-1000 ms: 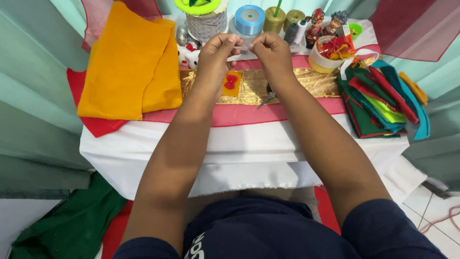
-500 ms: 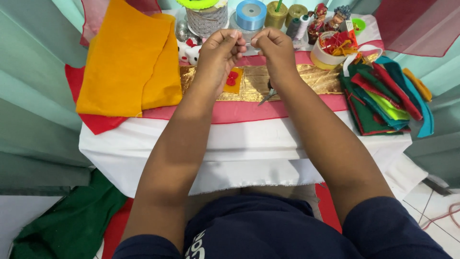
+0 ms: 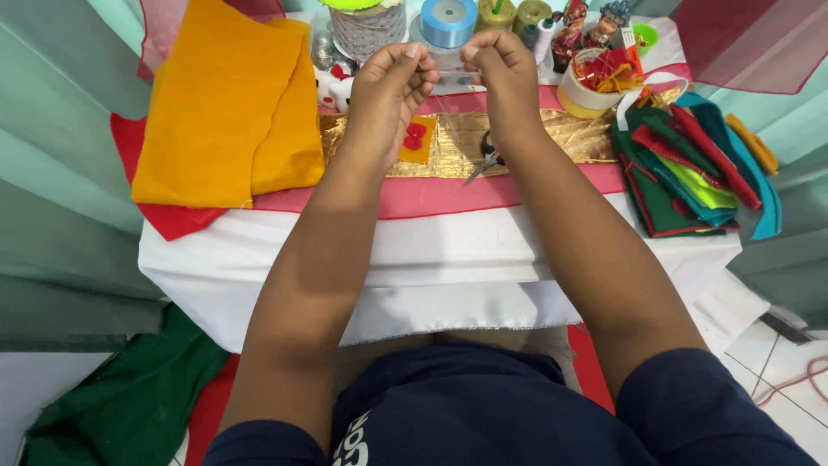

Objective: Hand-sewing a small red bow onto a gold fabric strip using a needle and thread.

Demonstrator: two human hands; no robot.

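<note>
Orange felt (image 3: 220, 103) and scissors (image 3: 486, 158) flank both hands (image 3: 392, 82) (image 3: 500, 73), fingertips pinched together, contents unclear.

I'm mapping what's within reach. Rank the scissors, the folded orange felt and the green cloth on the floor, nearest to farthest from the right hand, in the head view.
1. Scissors: just below the right hand, on the gold fabric.
2. Folded orange felt: across the table, far left.
3. Green cloth: on the floor, lower left.

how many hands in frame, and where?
2. The left hand is raised above the gold cloth strip, fingers pinched. The right hand is close beside it, also pinched, under the blue ribbon roll. No other person's hands show.
</note>
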